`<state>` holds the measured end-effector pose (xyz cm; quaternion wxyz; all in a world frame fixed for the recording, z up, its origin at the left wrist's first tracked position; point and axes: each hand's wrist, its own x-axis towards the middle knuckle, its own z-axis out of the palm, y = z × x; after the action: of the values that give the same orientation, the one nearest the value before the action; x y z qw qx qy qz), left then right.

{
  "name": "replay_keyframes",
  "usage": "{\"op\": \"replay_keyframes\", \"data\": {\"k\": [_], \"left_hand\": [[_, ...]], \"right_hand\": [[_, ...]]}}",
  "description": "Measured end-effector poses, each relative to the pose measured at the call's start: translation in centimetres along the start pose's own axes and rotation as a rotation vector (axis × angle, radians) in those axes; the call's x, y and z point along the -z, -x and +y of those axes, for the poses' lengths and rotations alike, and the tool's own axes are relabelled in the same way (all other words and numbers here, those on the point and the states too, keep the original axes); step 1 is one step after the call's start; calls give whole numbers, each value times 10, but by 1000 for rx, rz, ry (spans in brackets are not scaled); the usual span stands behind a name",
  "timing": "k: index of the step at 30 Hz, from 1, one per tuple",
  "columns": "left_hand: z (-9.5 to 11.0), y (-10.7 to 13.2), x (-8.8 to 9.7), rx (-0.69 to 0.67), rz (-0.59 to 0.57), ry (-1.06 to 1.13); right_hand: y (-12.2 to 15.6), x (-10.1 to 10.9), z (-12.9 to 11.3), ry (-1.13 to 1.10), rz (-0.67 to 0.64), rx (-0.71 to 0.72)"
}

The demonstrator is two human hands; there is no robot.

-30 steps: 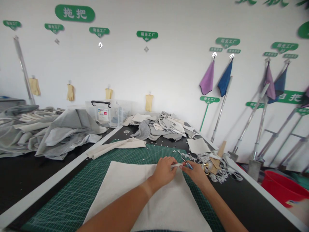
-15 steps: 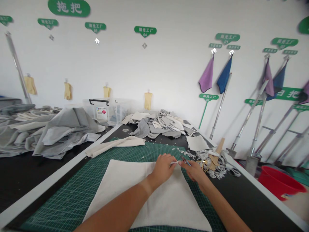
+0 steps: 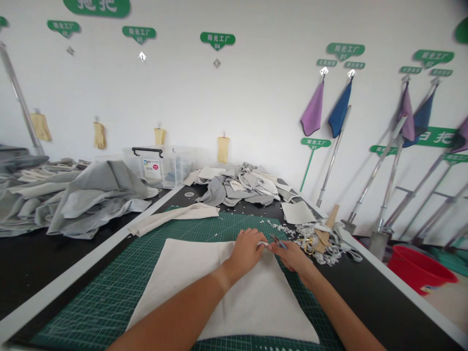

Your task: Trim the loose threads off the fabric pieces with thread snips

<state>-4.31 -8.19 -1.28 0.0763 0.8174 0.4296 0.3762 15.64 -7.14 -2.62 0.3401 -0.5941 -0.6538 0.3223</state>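
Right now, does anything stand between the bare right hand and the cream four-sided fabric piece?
Nothing visible does: the right hand, holding slim blue-handled metal snips, is at the far edge of the fabric piece, close beside the left hand.

Reaching forward with both bare forearms (image 3: 183, 304), angled inward; curled palm-down at the left hand (image 3: 246, 251), closed at the right hand (image 3: 295, 257), near the left.

The right hand (image 3: 292, 255) hides much of the blue tool (image 3: 281, 243). The top edge crops a big green sign (image 3: 97, 7) — the left, a fabric pile (image 3: 95, 200).
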Motion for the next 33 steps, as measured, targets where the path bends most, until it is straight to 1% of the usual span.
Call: {"op": "replay_keyframes", "data": {"k": [3,5,6,9,14,17,20,22,25,27,30,33], "left_hand": [[0,0,-1,14,-29,18],[-1,-1,-1,15,-42,37],[-2,-1,-1,17,-44,48],[-4,-3,-2,19,-39,85],[-4,-4,-1,41,27,120],[-1,-5,1,39,50,138],[0,-5,3,29,33,180],[0,-6,3,37,32,202],[-1,-6,2,52,65,207],[-1,-6,1,62,76,198],[-2,-6,-1,69,70,208],[-5,-7,-4,56,73,294]], "right_hand": [[-1,6,-1,43,23,54],[0,10,-7,121,86,142],[2,11,-10,150,102,164],[6,13,-19,175,115,167],[9,13,-25,132,182,197],[10,13,-28,117,172,214],[11,13,-30,115,155,238],[11,13,-29,104,169,223],[8,15,-26,83,212,179],[6,15,-22,77,226,179],[5,15,-19,95,198,196],[5,14,-18,133,162,192]]}}
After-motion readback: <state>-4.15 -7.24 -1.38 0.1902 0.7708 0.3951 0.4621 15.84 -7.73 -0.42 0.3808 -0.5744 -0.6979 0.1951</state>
